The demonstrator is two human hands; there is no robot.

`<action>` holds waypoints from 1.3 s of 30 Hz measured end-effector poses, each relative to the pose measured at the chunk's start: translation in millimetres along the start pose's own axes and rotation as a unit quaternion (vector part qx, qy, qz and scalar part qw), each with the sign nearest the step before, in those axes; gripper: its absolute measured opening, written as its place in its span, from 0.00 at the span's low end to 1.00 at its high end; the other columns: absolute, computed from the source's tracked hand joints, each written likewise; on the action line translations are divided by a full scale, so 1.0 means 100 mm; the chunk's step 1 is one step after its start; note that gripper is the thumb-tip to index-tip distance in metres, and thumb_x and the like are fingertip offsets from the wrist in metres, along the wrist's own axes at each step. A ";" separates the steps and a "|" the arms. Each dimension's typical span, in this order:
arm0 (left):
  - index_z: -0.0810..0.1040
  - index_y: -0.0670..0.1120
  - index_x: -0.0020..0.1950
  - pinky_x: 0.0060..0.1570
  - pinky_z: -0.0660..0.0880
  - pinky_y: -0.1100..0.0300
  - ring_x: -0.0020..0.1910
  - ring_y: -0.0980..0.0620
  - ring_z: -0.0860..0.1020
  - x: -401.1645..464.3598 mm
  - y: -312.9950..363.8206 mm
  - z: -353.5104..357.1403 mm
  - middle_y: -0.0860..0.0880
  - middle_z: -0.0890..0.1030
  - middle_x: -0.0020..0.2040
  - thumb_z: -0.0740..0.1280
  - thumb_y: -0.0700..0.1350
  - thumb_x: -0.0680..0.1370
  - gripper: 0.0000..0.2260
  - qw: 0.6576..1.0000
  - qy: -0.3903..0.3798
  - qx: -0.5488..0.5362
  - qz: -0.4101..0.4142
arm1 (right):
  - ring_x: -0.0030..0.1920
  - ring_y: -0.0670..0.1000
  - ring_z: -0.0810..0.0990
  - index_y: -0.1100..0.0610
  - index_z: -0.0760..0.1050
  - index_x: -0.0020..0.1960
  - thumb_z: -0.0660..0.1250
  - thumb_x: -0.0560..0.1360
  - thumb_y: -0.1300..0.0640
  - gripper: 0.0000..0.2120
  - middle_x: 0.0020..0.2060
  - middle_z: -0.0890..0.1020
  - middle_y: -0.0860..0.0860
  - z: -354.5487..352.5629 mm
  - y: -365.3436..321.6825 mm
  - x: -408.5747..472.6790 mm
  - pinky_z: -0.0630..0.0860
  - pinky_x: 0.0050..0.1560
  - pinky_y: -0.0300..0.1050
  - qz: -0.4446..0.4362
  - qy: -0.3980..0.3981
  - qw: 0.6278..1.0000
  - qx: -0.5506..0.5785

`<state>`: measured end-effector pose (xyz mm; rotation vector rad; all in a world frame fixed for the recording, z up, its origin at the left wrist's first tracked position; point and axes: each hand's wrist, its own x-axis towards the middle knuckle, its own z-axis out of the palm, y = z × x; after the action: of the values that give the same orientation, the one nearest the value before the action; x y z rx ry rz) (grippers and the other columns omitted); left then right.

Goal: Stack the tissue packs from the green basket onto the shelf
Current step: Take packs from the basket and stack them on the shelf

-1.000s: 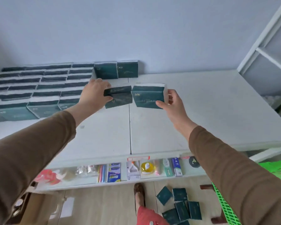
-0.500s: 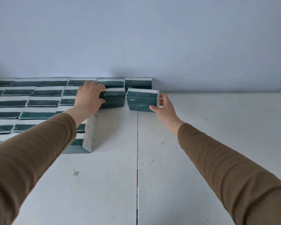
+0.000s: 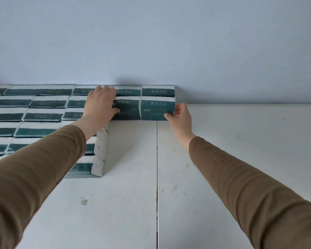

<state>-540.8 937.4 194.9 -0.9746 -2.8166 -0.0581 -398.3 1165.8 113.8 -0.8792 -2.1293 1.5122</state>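
Gripping the right-hand tissue pack (image 3: 157,110) at its right end, right hand (image 3: 180,117) pinching thumb in front, fingers behind, pack on the white shelf (image 3: 223,159). Resting over the neighbouring pack (image 3: 126,110), left hand (image 3: 99,105) with fingers loosely spread, thumb touching its front, beside stacked rows (image 3: 34,115).

I see both arms in long, plain brown sleeves of soft, slightly creased fabric, ending at the wrists. My left grip (image 3: 100,105) and right grip (image 3: 179,116) are bare: no gloves, rings or watch.
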 end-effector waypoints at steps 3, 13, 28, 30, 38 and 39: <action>0.73 0.44 0.53 0.51 0.70 0.47 0.51 0.42 0.72 -0.06 0.01 -0.02 0.45 0.76 0.49 0.77 0.50 0.69 0.20 1.000 0.000 0.000 -0.006 | 0.52 0.52 0.80 0.54 0.71 0.55 0.74 0.72 0.59 0.15 0.53 0.80 0.52 -0.06 -0.03 -0.04 0.77 0.53 0.47 0.002 -0.019 1.000 -0.016; 0.73 0.48 0.66 0.63 0.67 0.47 0.61 0.44 0.71 -0.99 0.67 -0.24 0.47 0.76 0.60 0.69 0.49 0.75 0.20 0.996 0.012 -0.075 0.056 | 0.64 0.53 0.72 0.54 0.69 0.68 0.68 0.76 0.57 0.21 0.63 0.73 0.52 -0.66 -0.08 -1.15 0.72 0.62 0.47 -0.100 -0.023 0.976 -0.194; 0.76 0.49 0.64 0.57 0.70 0.50 0.58 0.45 0.72 -3.49 2.44 -0.48 0.50 0.78 0.58 0.71 0.51 0.75 0.19 0.961 -0.021 -0.151 0.229 | 0.59 0.55 0.71 0.54 0.73 0.62 0.67 0.75 0.56 0.16 0.59 0.75 0.52 -2.41 0.74 -4.23 0.71 0.58 0.52 -0.081 0.071 0.938 -0.329; 0.76 0.50 0.64 0.56 0.71 0.51 0.57 0.46 0.72 -3.68 2.75 -0.45 0.51 0.78 0.58 0.70 0.50 0.75 0.18 0.954 -0.028 -0.161 0.252 | 0.58 0.54 0.72 0.53 0.74 0.62 0.68 0.75 0.57 0.16 0.58 0.76 0.51 -2.66 0.92 -4.51 0.71 0.58 0.52 -0.053 0.082 0.938 -0.334; 0.75 0.51 0.65 0.58 0.69 0.52 0.59 0.47 0.71 -4.28 4.17 -0.09 0.51 0.77 0.60 0.69 0.50 0.75 0.18 0.919 -0.116 -0.184 0.330 | 0.60 0.54 0.71 0.55 0.73 0.64 0.68 0.76 0.57 0.17 0.60 0.76 0.53 -3.67 1.82 -5.31 0.68 0.60 0.47 0.083 0.098 0.935 -0.332; 0.75 0.51 0.65 0.59 0.69 0.52 0.60 0.47 0.71 -4.34 4.38 -0.02 0.51 0.76 0.60 0.69 0.50 0.75 0.18 0.913 -0.132 -0.182 0.340 | 0.60 0.54 0.70 0.55 0.72 0.65 0.68 0.77 0.57 0.17 0.60 0.75 0.52 -3.81 1.97 -5.37 0.67 0.59 0.46 0.104 0.099 0.934 -0.328</action>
<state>65.6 1016.7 118.8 -2.1378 -2.5487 -0.4006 286.3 1109.8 86.1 -1.4450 -2.4693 0.7196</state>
